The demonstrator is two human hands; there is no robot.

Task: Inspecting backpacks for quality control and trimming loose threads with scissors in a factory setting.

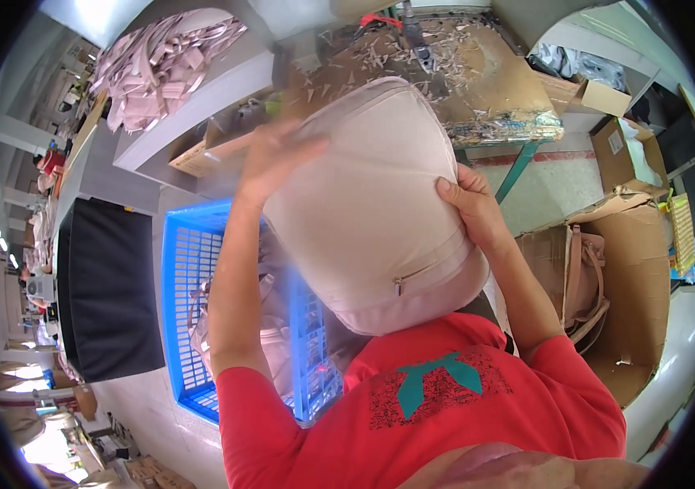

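A pale pink bag, with a short zipper and its metal pull near the lower end, is held up in front of my chest. My right hand grips its right edge, thumb on the near face and the other fingers behind. At the upper left edge of the bag is my left hand, smeared by motion. Its fingers lie over or just in front of that edge; I cannot tell whether they grip it. The far side of the bag is hidden.
A blue plastic crate at my left holds pink pieces. Ahead stands a worktable strewn with scraps. Pink straps lie heaped on a grey surface at far left. At right, an open cardboard box holds a pink bag.
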